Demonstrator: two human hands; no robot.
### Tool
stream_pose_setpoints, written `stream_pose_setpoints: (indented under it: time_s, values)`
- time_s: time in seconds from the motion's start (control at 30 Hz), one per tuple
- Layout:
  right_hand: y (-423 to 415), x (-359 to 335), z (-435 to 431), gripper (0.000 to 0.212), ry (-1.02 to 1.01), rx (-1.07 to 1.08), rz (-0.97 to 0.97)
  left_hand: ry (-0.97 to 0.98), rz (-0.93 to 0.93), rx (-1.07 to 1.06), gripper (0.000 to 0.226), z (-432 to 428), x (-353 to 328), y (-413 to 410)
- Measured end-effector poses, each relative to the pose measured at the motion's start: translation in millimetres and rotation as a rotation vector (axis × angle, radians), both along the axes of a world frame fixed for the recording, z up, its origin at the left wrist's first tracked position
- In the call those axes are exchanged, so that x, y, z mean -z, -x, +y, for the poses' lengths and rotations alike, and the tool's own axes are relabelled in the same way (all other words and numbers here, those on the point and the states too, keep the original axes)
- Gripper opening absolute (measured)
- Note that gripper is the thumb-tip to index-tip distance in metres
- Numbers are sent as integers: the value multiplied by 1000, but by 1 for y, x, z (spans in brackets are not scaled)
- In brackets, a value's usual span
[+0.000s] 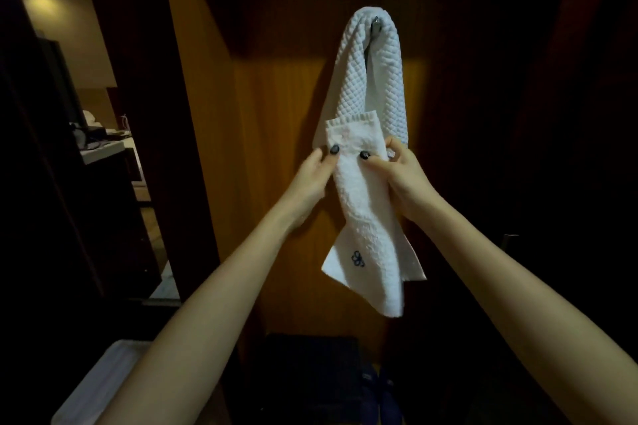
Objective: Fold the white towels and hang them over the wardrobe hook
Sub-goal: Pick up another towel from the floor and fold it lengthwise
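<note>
currently left hand [310,173] and right hand [402,178] pinch 1 folded white towel [366,221]; at 12 o'clock, waffle towel [381,86] drapes over hook [376,24].

No legible txt or nos. anywhere. Only mark: dark-blue stitched emblem [358,258], looped, flower-like, near lower corner of the small towel [362,203]; can't tell any letters in it.
</note>
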State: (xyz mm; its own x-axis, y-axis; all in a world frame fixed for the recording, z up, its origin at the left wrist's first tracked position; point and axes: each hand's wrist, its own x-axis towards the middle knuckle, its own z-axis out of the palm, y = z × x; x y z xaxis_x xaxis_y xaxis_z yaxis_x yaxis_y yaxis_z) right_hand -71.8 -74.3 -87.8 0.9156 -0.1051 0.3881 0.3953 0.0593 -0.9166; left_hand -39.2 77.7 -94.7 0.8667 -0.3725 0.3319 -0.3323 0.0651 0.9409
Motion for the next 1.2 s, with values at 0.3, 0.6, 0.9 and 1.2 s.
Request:
stream_pose_setpoints:
  time_s: [0.3, 0.6, 0.9, 1.2]
  values:
    - [-19, -33, -12, 15, -301, 103, 17, -637, -431, -129, 112, -4, 116, 25]
    - [-32, -47, -17, 17, -331, 132, 1, -334, -439, -514, 40, -12, 127, 13]
    - [-46, -48, -24, 45, -559, 204, 24, -28, -229, -556, 61, -59, 117, 22]
    - [-45, -47, -19, 39, -653, 123, 3, -131, -266, -792, 18, -65, 103, -1]
